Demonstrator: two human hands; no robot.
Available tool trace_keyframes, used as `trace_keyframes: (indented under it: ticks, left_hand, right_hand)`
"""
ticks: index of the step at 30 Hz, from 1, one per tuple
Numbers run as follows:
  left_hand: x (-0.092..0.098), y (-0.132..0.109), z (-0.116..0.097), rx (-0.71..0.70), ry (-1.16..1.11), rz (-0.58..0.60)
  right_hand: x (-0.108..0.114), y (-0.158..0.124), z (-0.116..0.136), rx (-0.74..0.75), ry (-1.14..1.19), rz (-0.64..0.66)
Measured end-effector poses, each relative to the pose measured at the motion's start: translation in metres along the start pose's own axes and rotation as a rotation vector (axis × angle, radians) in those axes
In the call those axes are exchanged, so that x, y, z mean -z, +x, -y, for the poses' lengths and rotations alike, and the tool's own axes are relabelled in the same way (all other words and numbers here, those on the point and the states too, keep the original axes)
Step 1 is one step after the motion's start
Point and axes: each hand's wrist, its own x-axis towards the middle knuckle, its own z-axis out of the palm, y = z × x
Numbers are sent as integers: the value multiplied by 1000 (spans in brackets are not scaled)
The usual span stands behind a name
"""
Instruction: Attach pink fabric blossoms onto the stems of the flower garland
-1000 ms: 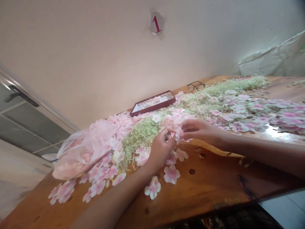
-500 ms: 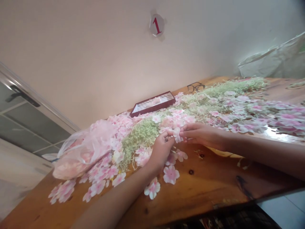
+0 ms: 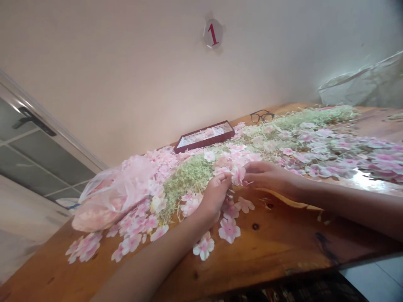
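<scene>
Wooden table (image 3: 270,247), blossoms (image 3: 229,230) strewn; pink flower (image 3: 238,175) in fingers (image 3: 256,167); pale wall (image 3: 126,84) behind.

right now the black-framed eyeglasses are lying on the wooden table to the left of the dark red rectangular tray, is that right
Wrong side: the head view shows the black-framed eyeglasses lying on the wooden table to the right of the dark red rectangular tray.
</scene>
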Motion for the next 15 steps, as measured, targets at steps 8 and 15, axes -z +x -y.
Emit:
trace_keyframes:
  ticks: [8, 15]
  left_hand:
    - [4, 1, -1, -138, 102, -78]
    - [13, 9, -1, -306, 234, -314]
  right_hand:
    - [4, 2, 0, 23, -13, -35]
    - [2, -2, 8, 96, -121, -80]
